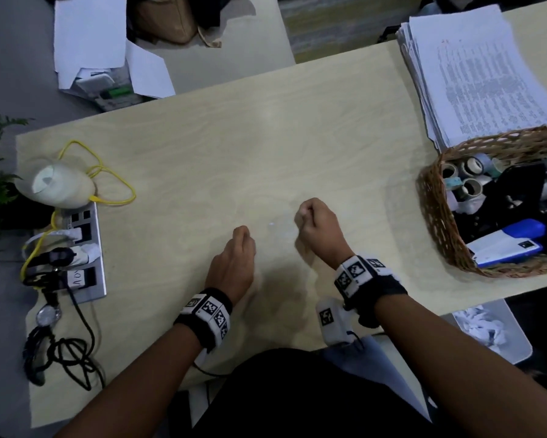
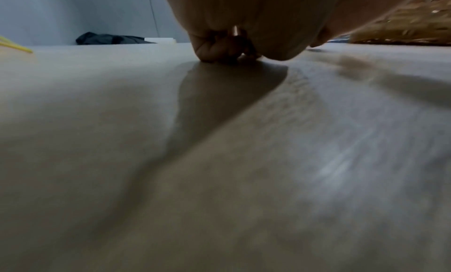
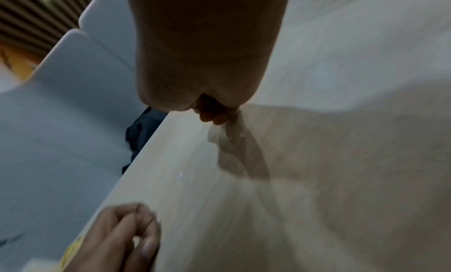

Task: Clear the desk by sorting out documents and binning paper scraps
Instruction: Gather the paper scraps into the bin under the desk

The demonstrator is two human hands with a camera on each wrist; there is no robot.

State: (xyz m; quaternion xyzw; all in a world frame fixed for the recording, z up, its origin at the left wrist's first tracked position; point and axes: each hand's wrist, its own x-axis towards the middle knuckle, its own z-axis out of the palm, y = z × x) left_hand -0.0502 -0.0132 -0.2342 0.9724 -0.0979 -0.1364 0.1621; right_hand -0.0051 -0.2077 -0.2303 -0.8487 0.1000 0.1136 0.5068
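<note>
- Pale wood is what the desk (image 1: 234,147) is made of, and both hands are over the middle of it.
- The left hand (image 1: 232,263) is low on the desk. Its fingers are curled under, and the fingertips (image 2: 214,52) touch the wood. In the right wrist view a tiny pale bit shows between its thumb and fingers, but it is too blurry to tell what it is or whether the hand really holds it.
- The right hand (image 1: 318,227) is just beside the left one and a bit farther from the person. Its fingers are curled in tight and pinch a small, thin, see-through scrap (image 3: 231,133). The scrap hangs down from the fingertips (image 3: 214,118) toward the desk.
- A very small white speck (image 1: 271,224) lies on the desk between the two hands.
- A thick pile of printed papers (image 1: 481,74) sits at the far right of the desk.
- A woven basket (image 1: 436,216) sits just in front of the pile, touching it. It is full of tape rolls and other small stuff.
- A grey bin (image 1: 499,330) with white paper scraps in it is down below the right edge of the desk, near the right arm.
- On the left side are a power strip (image 1: 85,251), a yellow cable (image 1: 114,181) and a black cord (image 1: 73,349).
- Loose white sheets (image 1: 89,36) lie on another table at the far left.
</note>
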